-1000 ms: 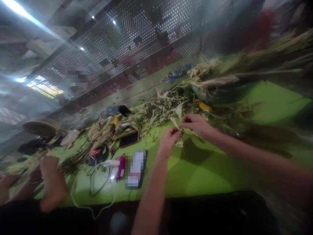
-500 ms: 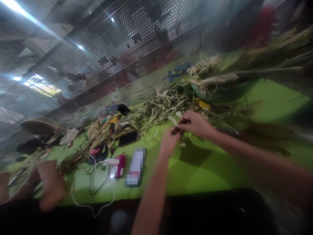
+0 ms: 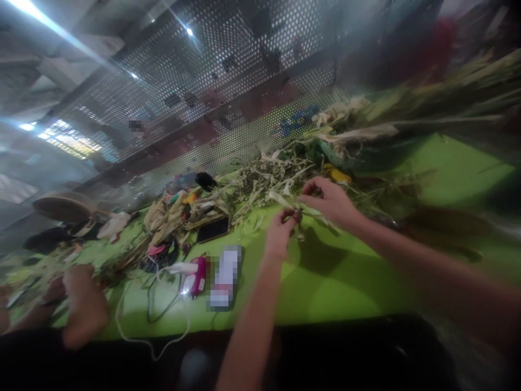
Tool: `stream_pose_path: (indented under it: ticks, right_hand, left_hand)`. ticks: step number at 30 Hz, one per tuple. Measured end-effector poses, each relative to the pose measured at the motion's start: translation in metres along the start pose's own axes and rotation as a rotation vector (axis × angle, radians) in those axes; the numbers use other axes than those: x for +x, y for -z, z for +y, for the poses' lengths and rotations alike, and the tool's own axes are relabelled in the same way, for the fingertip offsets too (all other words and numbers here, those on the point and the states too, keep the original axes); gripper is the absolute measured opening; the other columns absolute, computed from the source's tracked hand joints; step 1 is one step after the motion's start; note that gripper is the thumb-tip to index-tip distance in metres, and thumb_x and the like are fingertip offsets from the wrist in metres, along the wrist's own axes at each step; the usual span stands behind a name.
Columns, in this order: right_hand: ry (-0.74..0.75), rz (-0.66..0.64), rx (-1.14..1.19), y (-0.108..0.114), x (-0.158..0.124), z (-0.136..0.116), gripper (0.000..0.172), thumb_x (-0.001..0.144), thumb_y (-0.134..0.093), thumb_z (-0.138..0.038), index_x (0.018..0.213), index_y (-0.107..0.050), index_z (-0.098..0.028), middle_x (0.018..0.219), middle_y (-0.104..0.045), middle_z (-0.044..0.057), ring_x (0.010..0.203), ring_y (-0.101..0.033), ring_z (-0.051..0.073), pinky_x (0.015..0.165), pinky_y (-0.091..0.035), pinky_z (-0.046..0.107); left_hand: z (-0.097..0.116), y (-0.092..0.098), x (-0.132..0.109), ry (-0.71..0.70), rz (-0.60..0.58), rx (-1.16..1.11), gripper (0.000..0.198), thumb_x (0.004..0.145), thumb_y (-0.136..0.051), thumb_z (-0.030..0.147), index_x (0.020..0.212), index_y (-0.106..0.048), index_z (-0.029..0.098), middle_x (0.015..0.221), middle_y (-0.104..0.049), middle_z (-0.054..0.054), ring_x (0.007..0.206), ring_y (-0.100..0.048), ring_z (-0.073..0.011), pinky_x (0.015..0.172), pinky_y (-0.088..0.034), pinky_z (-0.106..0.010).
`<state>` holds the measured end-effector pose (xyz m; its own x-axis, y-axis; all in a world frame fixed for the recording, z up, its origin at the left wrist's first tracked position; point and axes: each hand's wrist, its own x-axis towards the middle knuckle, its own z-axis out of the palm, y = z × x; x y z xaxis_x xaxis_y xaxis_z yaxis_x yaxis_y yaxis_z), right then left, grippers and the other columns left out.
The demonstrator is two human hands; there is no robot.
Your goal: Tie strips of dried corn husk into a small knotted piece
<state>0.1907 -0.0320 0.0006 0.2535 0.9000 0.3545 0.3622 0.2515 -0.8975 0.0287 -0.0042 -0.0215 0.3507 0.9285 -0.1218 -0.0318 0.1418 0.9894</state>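
Observation:
My left hand [image 3: 280, 233] is in the middle of the view, above the green tabletop [image 3: 350, 277]. Its thumb and fingers pinch a small bunch of pale leaf strips [image 3: 280, 200], which looks like dried husk. Some strips stick out above the fingers, and others hang below them. Just to the right and a little higher is my right hand [image 3: 331, 201], with its fingers curled together near the top of the bunch. What those fingertips hold, if anything, is too blurred to make out. Behind both hands lies a tangled heap of dried plant pieces [image 3: 280, 168].
Left of my hands lie a dark phone [image 3: 213, 230], a blurred-out pale flat object [image 3: 225, 277] and a pink device [image 3: 198, 278] with a white cable. A yellow item [image 3: 339, 174] sits behind. Another person's arm [image 3: 83, 304] rests at far left. A perforated screen [image 3: 228, 98] stands behind.
My hands, close together before, are now slightly apart. The right hand has lifted a little, and more of the pale strips shows between them.

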Motion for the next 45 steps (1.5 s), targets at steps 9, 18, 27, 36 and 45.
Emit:
stream_pose_path:
  ticks: [9, 18, 27, 36, 45]
  right_hand:
    - [-0.082, -0.277, 0.03, -0.005, 0.0, 0.013, 0.014, 0.079, -0.064, -0.033, 0.078, -0.066, -0.02, 0.066, -0.063, -0.002, 0.054, -0.051, 0.011, 0.053, -0.039, 0.024]
    - [0.087, -0.227, -0.182, 0.001, 0.0, 0.006, 0.009, 0.08, -0.066, -0.03, 0.079, -0.07, -0.021, 0.073, -0.068, 0.001, 0.066, -0.059, 0.016, 0.061, -0.041, 0.027]
    - [0.594, -0.251, -0.417, -0.003, -0.015, -0.014, 0.014, 0.09, -0.058, -0.023, 0.094, -0.072, -0.023, 0.093, -0.072, 0.006, 0.088, -0.061, 0.021, 0.077, -0.041, 0.032]
    - [0.796, -0.372, -0.769, -0.012, -0.017, 0.001, 0.037, 0.085, -0.059, -0.01, 0.118, -0.065, -0.026, 0.113, -0.067, 0.008, 0.096, -0.058, 0.022, 0.076, -0.038, 0.033]
    - [0.843, -0.369, -0.804, -0.012, -0.022, -0.003, 0.019, 0.085, -0.057, -0.011, 0.097, -0.068, -0.02, 0.095, -0.071, 0.005, 0.082, -0.058, 0.019, 0.07, -0.033, 0.032]
  left_hand:
    - [0.007, 0.005, 0.003, -0.036, 0.055, -0.007, 0.032, 0.071, -0.074, 0.045, 0.083, -0.067, 0.017, 0.069, -0.06, 0.003, 0.053, -0.042, -0.0045, 0.049, -0.029, -0.019]
    - [0.007, 0.009, 0.004, -0.002, 0.041, -0.085, 0.034, 0.064, -0.08, 0.041, 0.08, -0.065, 0.015, 0.067, -0.058, 0.002, 0.053, -0.044, -0.0045, 0.045, -0.028, -0.018]
    - [0.007, 0.007, 0.006, -0.037, 0.051, -0.182, 0.03, 0.065, -0.079, 0.036, 0.082, -0.062, 0.018, 0.07, -0.064, 0.003, 0.06, -0.054, -0.0073, 0.058, -0.039, -0.02]
    - [0.006, 0.003, 0.007, 0.037, 0.091, -0.34, 0.026, 0.062, -0.079, 0.029, 0.078, -0.064, 0.015, 0.067, -0.065, 0.002, 0.062, -0.058, -0.009, 0.062, -0.041, -0.021]
    - [0.004, 0.001, 0.007, 0.042, 0.098, -0.364, 0.03, 0.059, -0.081, 0.03, 0.079, -0.065, 0.014, 0.074, -0.065, 0.0, 0.068, -0.058, -0.0095, 0.063, -0.043, -0.022]
